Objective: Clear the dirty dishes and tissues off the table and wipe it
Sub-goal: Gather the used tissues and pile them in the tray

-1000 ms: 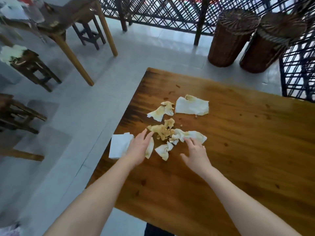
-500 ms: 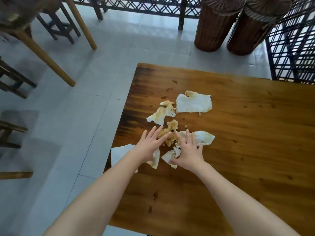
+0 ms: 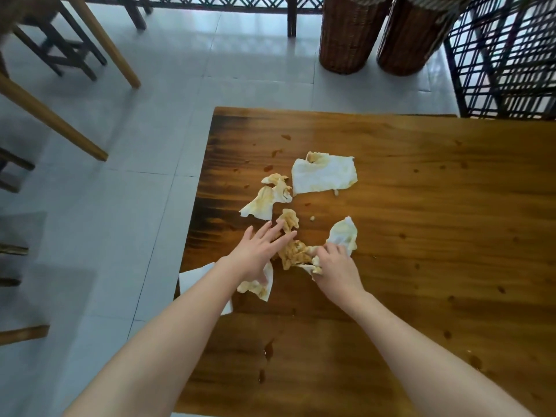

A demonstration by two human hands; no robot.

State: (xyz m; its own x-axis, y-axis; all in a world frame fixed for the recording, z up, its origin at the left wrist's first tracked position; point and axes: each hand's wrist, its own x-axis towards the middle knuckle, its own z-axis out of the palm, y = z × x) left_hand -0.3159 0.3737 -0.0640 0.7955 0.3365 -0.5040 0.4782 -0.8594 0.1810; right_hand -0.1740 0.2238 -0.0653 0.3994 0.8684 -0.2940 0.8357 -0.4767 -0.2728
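We are working in the middle of the frame, near the left edge of the wooden table. Our left hand is lying flat with its fingers straight and spread, just as it was half a second ago, its fingertips touching the brown-stained wad of tissue. Our right hand is what is changing: earlier it was pressing down with spread fingers, and now its fingers are curling in and gripping the near end of that wad. The pale tissue just above the right hand is bunching and standing taller than before.

A smeared tissue is lying under our left wrist, and a white napkin is hanging over the table's left edge beside the forearm. Higher in the frame, a yellowed scrap and a flat square tissue are staying where they were, apart from both hands. Dark drips are showing on the wood between our forearms. Two wicker baskets are standing on the floor at the upper right.
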